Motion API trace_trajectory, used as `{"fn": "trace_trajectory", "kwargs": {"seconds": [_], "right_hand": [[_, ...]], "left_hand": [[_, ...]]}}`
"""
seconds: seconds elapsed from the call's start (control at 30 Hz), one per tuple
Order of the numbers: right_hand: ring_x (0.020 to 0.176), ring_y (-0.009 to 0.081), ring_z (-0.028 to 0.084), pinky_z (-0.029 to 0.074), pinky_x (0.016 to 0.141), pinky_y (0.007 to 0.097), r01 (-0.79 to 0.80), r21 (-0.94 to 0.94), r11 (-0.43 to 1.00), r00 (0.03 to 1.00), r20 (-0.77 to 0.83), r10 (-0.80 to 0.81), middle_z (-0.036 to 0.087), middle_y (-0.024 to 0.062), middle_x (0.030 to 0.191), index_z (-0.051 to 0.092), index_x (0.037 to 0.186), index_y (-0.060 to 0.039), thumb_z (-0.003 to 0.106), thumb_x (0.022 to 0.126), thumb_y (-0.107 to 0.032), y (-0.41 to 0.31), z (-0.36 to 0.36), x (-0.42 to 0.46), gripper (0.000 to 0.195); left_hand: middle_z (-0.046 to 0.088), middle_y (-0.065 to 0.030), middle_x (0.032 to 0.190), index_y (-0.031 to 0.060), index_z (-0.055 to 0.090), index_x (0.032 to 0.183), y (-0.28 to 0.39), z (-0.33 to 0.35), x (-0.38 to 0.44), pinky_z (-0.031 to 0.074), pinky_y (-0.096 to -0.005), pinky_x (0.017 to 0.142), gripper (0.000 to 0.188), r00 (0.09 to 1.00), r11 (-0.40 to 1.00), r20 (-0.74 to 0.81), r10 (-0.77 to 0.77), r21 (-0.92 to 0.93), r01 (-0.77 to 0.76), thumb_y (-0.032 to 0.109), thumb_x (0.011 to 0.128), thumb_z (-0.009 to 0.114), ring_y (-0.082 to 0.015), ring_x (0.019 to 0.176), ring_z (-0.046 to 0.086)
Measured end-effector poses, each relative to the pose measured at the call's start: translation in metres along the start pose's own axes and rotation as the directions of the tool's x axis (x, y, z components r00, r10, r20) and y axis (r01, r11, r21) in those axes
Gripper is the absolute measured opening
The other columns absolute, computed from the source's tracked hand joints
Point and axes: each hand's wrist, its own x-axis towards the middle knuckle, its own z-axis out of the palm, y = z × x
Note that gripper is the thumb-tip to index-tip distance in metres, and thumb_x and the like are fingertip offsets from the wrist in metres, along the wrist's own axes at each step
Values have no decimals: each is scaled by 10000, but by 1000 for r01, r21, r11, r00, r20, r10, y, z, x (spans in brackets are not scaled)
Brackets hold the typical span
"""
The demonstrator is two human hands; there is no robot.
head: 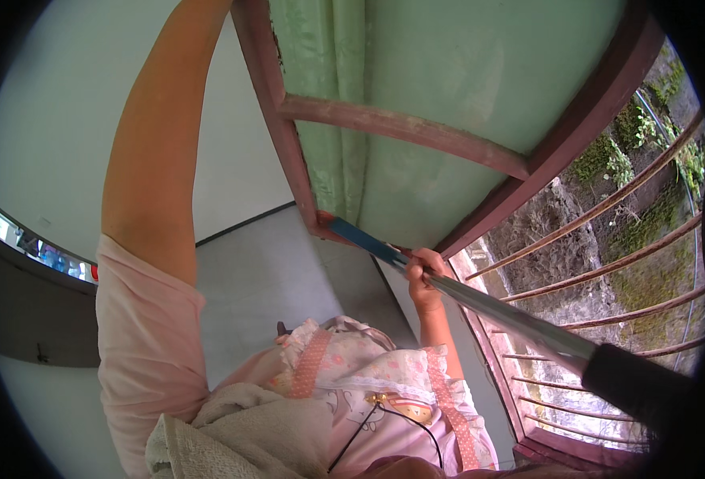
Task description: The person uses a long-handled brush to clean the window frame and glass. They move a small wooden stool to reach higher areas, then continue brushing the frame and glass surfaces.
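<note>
My right hand (425, 272) is closed around a metal pole (508, 314) with a blue section and reddish tip at its far end. Toward the lower right, the pole has a thick black grip (631, 383). The blue end lies across the lower corner of a window sash (406, 127), which has a reddish-brown frame and greenish panes. Whether the tip touches the frame is unclear. My left arm (155, 161) reaches up past the top edge of the picture, and the hand is out of view. Before me stands the sash, angled away from the window opening.
Rusty metal bars (604, 314) cross the window opening at right, with a mossy stone wall (580, 239) beyond. Grey tiled floor (256, 281) lies below. A towel (251, 431) drapes over my left shoulder, above a frilled apron (370, 365). A dark-rimmed mirror-like strip (47, 254) curves at left.
</note>
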Motion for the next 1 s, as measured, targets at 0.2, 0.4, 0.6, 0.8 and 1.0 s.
{"fn": "trace_trajectory", "kwargs": {"seconds": [0.2,0.4,0.6,0.8,1.0], "right_hand": [[721,99,553,456,659,229,-67,-138,988,984,-174,42,586,46,832,641,951,26,535,838,48,12,-74,-26,156],[550,30,441,333,519,181,-229,-126,965,896,-416,158,499,-30,649,657,955,21,563,843,96,-65,-118,-11,164],[521,55,483,362,460,205,-137,225,965,927,-314,205,537,18,687,593,988,10,541,864,87,-93,-105,-13,155],[506,80,498,429,493,214,-71,-225,972,893,-449,-38,557,22,692,615,1008,7,540,860,71,-9,-126,-42,178],[577,46,497,392,524,203,-336,-108,936,906,-309,290,550,-15,688,648,970,2,561,851,63,-55,-116,-42,160]], "left_hand": [[674,-323,1014,-179,630,1062,-6,8,5,520,-419,826,707,999,995,-42,-10,97,14,497,857,675,-392,984,676],[674,-326,1000,-179,625,1063,-1,2,4,520,-420,831,718,998,997,-69,-14,80,20,505,850,670,-400,985,674],[676,-320,995,-174,629,1055,1,-1,2,521,-420,829,717,999,998,-53,2,66,2,511,845,673,-401,979,675],[670,-337,993,-172,631,1046,3,3,0,520,-431,835,725,998,996,-62,-22,84,27,523,843,670,-421,996,666],[653,-369,1000,-192,626,1025,-5,1,6,518,-437,850,749,998,995,-60,7,103,-1,531,832,670,-440,1010,657]]}}
